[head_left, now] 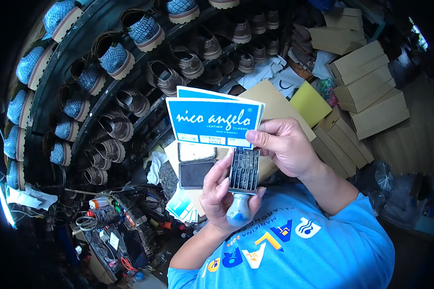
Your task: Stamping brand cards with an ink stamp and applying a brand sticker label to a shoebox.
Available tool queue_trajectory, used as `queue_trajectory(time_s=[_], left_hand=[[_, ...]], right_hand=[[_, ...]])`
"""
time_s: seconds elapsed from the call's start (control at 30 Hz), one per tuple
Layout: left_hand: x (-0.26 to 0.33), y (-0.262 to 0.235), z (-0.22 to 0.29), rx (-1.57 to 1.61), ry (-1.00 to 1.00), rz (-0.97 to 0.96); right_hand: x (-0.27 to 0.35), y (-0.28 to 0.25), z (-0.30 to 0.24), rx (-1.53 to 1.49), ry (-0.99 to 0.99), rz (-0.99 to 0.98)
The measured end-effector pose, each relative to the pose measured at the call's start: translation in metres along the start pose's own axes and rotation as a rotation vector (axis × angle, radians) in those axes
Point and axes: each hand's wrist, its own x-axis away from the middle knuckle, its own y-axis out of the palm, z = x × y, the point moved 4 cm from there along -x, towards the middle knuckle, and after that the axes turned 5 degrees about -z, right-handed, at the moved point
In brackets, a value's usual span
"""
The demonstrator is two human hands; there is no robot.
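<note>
**me:** Band stamp [244, 169] is in my left hand [225, 195], fingers wrapped round the blue knob handle, rubber face turned up toward me, held in the air in front of my chest. My right hand [285, 144] is pinching a small stack of blue-and-white labels [213, 121] by the right edge, just above the stamp, thumb on the front. The open ink pad [196, 165] sits right behind and below both.

**reply:** What worries you?

**me:** Mostly smudges, I reckon. My left fingertips are touching the inked bands, so they could pick up ink and print it on the labels. The stack is only held at one edge too, so the cards could fan out or slip down onto the pad. The rows of shoes [115, 59] on the racks are well apart, so no risk there.
</note>
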Motion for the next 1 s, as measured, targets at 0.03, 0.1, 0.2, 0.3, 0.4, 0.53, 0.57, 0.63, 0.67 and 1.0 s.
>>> queue_trajectory(time_s=[0.03, 0.1, 0.2, 0.3, 0.4, 0.53, 0.57, 0.63, 0.67, 1.0], left_hand=[[0.001, 0.001, 0.001, 0.02, 0.002, 0.006], [0.002, 0.001, 0.003, 0.02, -0.004, 0.02], [0.0, 0.0, 0.005, -0.009, -0.004, 0.015], [-0.001, -0.001, 0.009, 0.011, -0.016, -0.001], [-0.001, 0.0, 0.009, 0.036, -0.006, -0.008], [-0.001, 0.0, 0.009, 0.048, 0.037, 0.001], [-0.002, 0.001, 0.009, 0.049, 0.035, 0.0], [-0.002, 0.001, 0.01, 0.052, 0.036, 0.007], [-0.001, 0.001, 0.01, 0.052, 0.034, 0.005], [-0.002, 0.003, 0.017, -0.014, -0.002, -0.008]], right_hand=[[0.002, 0.003, -0.002, -0.046, -0.002, 0.01], [0.005, 0.008, -0.008, -0.094, 0.001, 0.022], [0.009, 0.011, -0.011, -0.079, 0.02, 0.039], [0.009, 0.011, -0.015, -0.019, -0.023, 0.016], [0.009, 0.012, -0.017, 0.075, -0.047, 0.004], [0.009, 0.011, -0.015, 0.146, -0.111, 0.018], [0.009, 0.011, -0.015, 0.133, -0.115, 0.017], [0.01, 0.01, -0.015, 0.126, -0.116, 0.01], [0.011, 0.01, -0.015, 0.12, -0.118, 0.003], [0.016, 0.013, -0.017, 0.239, -0.188, -0.005]])
